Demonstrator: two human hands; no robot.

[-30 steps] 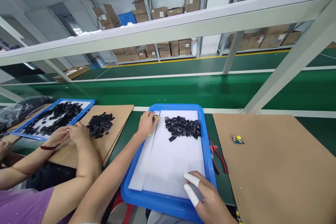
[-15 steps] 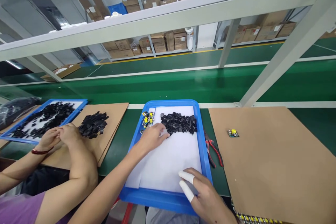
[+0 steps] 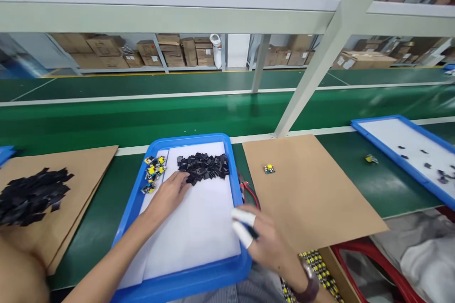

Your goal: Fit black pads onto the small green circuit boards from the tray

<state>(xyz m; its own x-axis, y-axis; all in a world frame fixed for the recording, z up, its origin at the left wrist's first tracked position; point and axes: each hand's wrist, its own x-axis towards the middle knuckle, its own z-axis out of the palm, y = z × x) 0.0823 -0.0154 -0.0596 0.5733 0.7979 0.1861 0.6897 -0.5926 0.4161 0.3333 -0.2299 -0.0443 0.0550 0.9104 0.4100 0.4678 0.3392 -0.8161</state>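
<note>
My left hand [image 3: 171, 193] reaches over the white sheet, its fingertips at the lower left edge of a pile of small black rectangular pieces [image 3: 206, 166]. Those fingertips are partly hidden, so a grip on a piece cannot be made out. The pile lies in a blue tray [image 3: 185, 284] lined with white sheets. Several small circuit boards with yellow parts [image 3: 153, 173] sit along the tray's left side. Over the tray's right rim is my right hand [image 3: 265, 234], slightly blurred. White covers are on two of its fingers, which are apart with a dark gap between them.
Red-handled pliers [image 3: 249, 191] lie right of the tray, beside a cardboard sheet [image 3: 305, 203] bearing one small board [image 3: 269, 169]. Another cardboard sheet [image 3: 88, 165] at left holds black strips [image 3: 35, 194]. A second tray [image 3: 394, 151] is at far right. A slanted post [image 3: 313, 71] rises behind.
The view has turned right, showing the right-hand tray and a box of boards. My left fingers have closed in on the pile's edge. My right hand has moved up toward the tray's right rim.
</note>
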